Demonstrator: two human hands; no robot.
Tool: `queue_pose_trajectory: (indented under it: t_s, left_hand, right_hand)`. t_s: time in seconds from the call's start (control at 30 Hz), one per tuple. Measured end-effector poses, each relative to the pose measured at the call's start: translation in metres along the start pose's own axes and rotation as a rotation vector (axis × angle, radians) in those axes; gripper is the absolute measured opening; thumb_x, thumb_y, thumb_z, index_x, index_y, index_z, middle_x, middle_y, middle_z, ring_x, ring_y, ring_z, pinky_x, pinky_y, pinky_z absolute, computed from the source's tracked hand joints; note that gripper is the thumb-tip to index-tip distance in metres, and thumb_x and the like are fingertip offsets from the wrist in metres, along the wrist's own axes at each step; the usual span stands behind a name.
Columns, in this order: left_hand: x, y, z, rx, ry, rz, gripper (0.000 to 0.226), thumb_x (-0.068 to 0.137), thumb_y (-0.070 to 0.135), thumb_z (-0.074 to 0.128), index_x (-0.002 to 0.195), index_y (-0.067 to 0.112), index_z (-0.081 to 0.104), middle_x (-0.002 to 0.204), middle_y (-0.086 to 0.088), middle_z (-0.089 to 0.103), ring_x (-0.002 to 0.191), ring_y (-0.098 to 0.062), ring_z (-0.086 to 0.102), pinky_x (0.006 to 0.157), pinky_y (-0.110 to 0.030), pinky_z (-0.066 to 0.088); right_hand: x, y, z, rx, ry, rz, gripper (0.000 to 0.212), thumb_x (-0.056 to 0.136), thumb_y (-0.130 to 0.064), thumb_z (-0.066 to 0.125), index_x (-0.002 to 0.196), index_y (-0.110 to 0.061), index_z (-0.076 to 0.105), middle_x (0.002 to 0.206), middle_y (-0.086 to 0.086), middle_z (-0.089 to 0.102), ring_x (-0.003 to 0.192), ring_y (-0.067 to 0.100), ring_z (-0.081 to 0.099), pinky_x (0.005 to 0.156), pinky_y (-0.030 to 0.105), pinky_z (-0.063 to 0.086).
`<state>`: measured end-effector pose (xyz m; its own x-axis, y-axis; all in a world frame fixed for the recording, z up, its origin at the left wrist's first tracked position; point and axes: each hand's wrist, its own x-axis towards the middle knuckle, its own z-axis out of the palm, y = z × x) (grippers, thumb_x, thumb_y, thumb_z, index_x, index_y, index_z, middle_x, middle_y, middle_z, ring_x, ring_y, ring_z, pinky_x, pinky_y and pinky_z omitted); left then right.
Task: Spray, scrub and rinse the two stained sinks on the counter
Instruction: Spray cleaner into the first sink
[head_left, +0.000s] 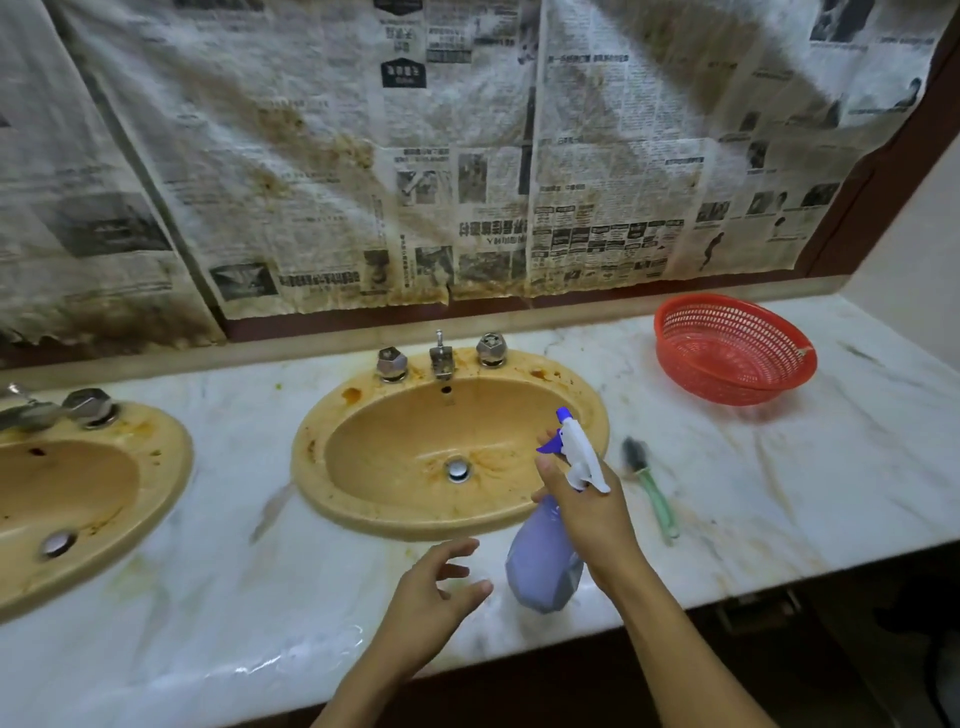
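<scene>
Hanging below right grip — spray bottle

bare counter lies open between the left sink and right sink, and along the front edge. right of that sink the brush and, further back, the basket take up room. 3 tap fittings line its back rim.

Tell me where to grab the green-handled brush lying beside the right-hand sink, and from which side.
Take the brush by its green handle, near the middle, coming from above: it lies flat on the counter, dark bristles pointing to the wall, handle end toward the front edge. The right hand grips the spray bottle, so probably the open left hand must reach across.
</scene>
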<state>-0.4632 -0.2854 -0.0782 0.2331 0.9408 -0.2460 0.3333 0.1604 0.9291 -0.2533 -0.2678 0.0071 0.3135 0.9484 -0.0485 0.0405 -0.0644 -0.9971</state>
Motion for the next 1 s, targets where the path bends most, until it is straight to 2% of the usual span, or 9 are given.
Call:
queue_pose_trajectory:
  t_s: [0.13,0.23,0.3,0.4,0.5,0.57,0.67,0.87,1.0]
  left_hand:
    - [-0.006,-0.012,-0.023,0.003,-0.032,-0.021,0.052,0.08,0.037,0.085,0.127,0.044,0.063,0.131,0.027,0.062,0.117,-0.002,0.061,0.084,-0.022,0.056]
    - [-0.01,-0.011,-0.019,0.034,-0.194,-0.031,0.077,0.07,0.048,0.088,0.138,0.049,0.052,0.139,0.029,0.056,0.123,0.001,0.058,0.095,-0.021,0.053]
    - [-0.01,-0.006,-0.011,0.002,-0.274,-0.04,0.086,0.067,0.052,0.09,0.142,0.052,0.047,0.141,0.03,0.053,0.127,-0.002,0.058,0.101,-0.029,0.054]
    - [-0.01,-0.001,-0.007,-0.126,-0.218,-0.067,0.081,0.063,0.053,0.09,0.134,0.051,0.051,0.141,0.022,0.056,0.125,-0.012,0.061,0.103,-0.037,0.055]
    - [-0.009,0.001,-0.011,-0.154,-0.183,-0.086,0.081,0.063,0.053,0.088,0.135,0.05,0.051,0.142,0.019,0.057,0.123,-0.012,0.062,0.102,-0.033,0.055]
    - [-0.007,0.003,-0.012,-0.164,-0.2,-0.091,0.081,0.07,0.048,0.089,0.139,0.05,0.048,0.142,0.02,0.058,0.121,-0.009,0.064,0.098,-0.028,0.056]
    - [-0.004,0.009,-0.012,-0.225,-0.228,-0.093,0.071,0.083,0.028,0.086,0.142,0.044,0.051,0.137,0.02,0.064,0.116,-0.004,0.067,0.091,-0.025,0.057]
    - [0.007,0.015,-0.019,-0.247,-0.301,-0.134,0.061,0.091,0.024,0.079,0.145,0.038,0.055,0.133,0.017,0.068,0.117,-0.019,0.068,0.095,-0.041,0.059]
    - [0.014,0.017,-0.026,-0.252,-0.323,-0.145,0.055,0.092,0.024,0.077,0.143,0.033,0.058,0.132,0.009,0.07,0.118,-0.025,0.068,0.098,-0.048,0.057]
  right_hand:
    - [-0.008,0.007,0.024,-0.035,0.019,-0.009,0.026,0.095,-0.032,0.072,0.111,-0.051,0.064,0.098,-0.009,0.073,0.083,0.016,0.069,0.074,0.022,0.055]
    - [-0.008,0.009,0.039,-0.064,0.03,0.053,0.015,0.096,-0.037,0.069,0.103,-0.048,0.062,0.091,-0.001,0.069,0.084,0.022,0.069,0.066,0.016,0.051]
    - [-0.003,0.011,0.048,-0.093,-0.002,0.088,0.02,0.098,-0.04,0.065,0.114,-0.05,0.059,0.1,-0.008,0.066,0.086,0.019,0.07,0.064,0.012,0.049]
    - [0.011,0.016,0.06,-0.1,-0.052,0.159,0.042,0.098,-0.042,0.065,0.138,-0.039,0.053,0.114,-0.009,0.065,0.081,0.016,0.074,0.068,0.019,0.051]
    - [0.028,0.022,0.068,-0.078,-0.116,0.26,0.034,0.098,-0.035,0.067,0.129,-0.024,0.06,0.112,-0.002,0.066,0.073,0.017,0.074,0.066,0.024,0.051]
    - [0.038,0.026,0.073,-0.043,-0.152,0.267,0.027,0.1,-0.026,0.065,0.126,-0.028,0.059,0.107,-0.002,0.061,0.069,0.019,0.064,0.065,0.027,0.051]
    - [0.049,0.032,0.081,-0.096,-0.161,0.234,0.05,0.102,-0.022,0.058,0.147,-0.04,0.045,0.111,-0.007,0.054,0.072,0.017,0.055,0.064,0.031,0.051]
    - [0.066,0.042,0.08,-0.167,-0.148,0.278,0.058,0.101,-0.024,0.058,0.154,-0.036,0.038,0.085,-0.004,0.059,0.072,0.018,0.055,0.064,0.032,0.048]
    - [0.073,0.038,0.071,-0.151,-0.252,0.255,0.061,0.099,-0.029,0.064,0.153,-0.032,0.036,0.09,-0.003,0.047,0.076,0.015,0.05,0.065,0.025,0.049]
